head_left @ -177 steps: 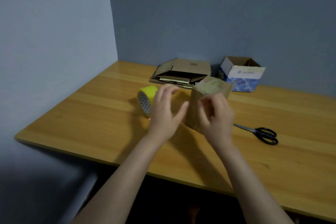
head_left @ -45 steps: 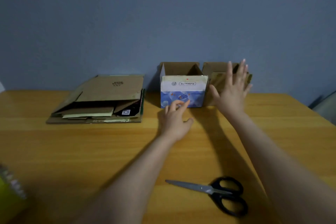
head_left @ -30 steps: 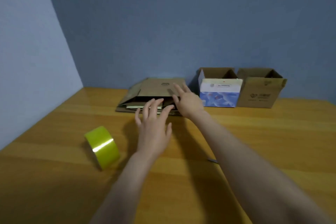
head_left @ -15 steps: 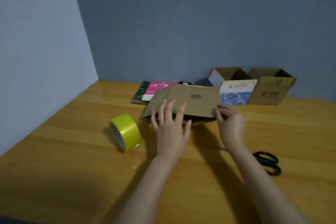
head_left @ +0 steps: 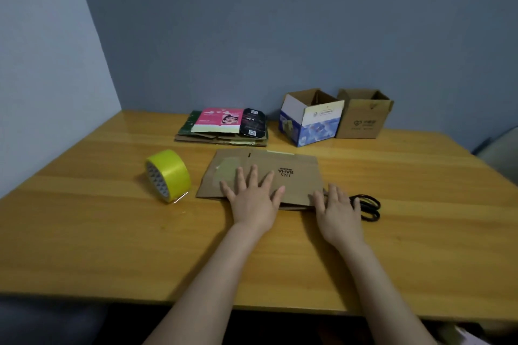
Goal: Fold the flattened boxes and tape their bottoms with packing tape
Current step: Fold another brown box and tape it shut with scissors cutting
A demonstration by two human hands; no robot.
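Observation:
A flattened brown cardboard box (head_left: 294, 176) with black lettering lies flat in the middle of the wooden table (head_left: 84, 232). My left hand (head_left: 253, 196) lies on its near half with fingers spread straight. Beside it, my right hand (head_left: 337, 211) rests with straight fingers at the box's near right corner. A yellow roll of packing tape (head_left: 168, 175) stands on edge to the left of the box. Black scissors (head_left: 367, 206) lie just right of my right hand, partly hidden by it. More flattened boxes (head_left: 224, 127) are stacked behind.
Two folded boxes stand open-topped at the back right by the wall: a blue and white one (head_left: 311, 117) and a plain brown one (head_left: 363, 115). Walls close the table on the left and at the back. A grey chair edge (head_left: 501, 148) shows at far right.
The brown flattened box came off the stack toward me and now lies flat on the table. Both hands moved down with it and rest on it. The pink-printed box now tops the stack.

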